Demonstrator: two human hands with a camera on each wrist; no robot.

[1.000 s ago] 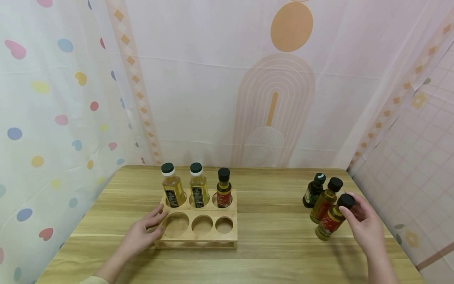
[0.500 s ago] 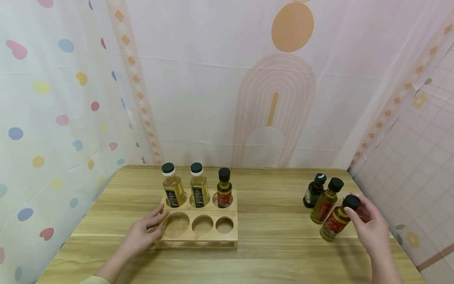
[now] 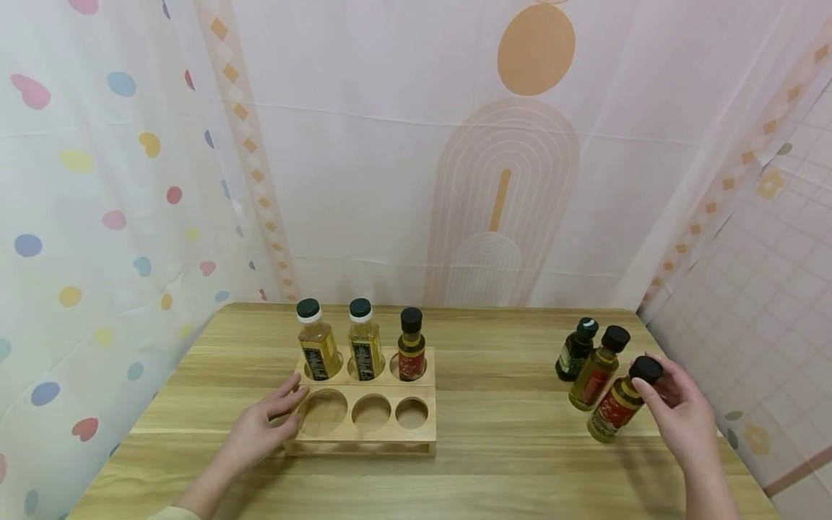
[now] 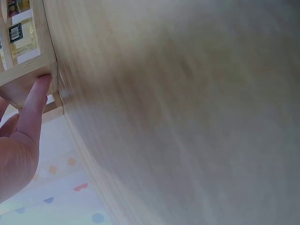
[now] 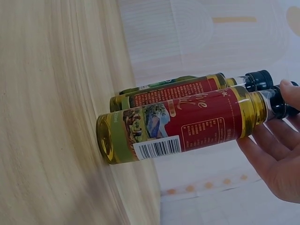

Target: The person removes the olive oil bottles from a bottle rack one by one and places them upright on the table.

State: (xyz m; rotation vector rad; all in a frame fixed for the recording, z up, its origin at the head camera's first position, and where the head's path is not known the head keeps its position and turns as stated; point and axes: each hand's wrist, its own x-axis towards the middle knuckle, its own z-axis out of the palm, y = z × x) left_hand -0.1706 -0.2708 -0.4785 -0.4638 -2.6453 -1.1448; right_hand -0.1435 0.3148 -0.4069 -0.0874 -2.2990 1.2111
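My right hand (image 3: 682,415) grips a red-labelled olive oil bottle (image 3: 616,409) by its black cap and neck. In the right wrist view that bottle (image 5: 173,124) shows a barcode near its base; whether the base touches the table I cannot tell. Just behind it stands a second red-labelled bottle (image 3: 594,375), and farther back a small dark green bottle (image 3: 575,352). My left hand (image 3: 256,430) rests against the left end of a two-tier wooden rack (image 3: 364,435), fingers mostly straight. In the left wrist view a fingertip (image 4: 43,80) presses on the rack's side panel.
In the rack's back row stand two green-capped bottles of yellow oil (image 3: 316,350) (image 3: 365,350) and a red-labelled bottle (image 3: 411,354). Its front row has three bare round holes. Patterned curtains (image 3: 364,180) hang behind the wooden table (image 3: 494,448).
My right hand has moved slightly right with the olive oil bottle, widening the gap to the bottle behind it. My left hand and the rack look unmoved.
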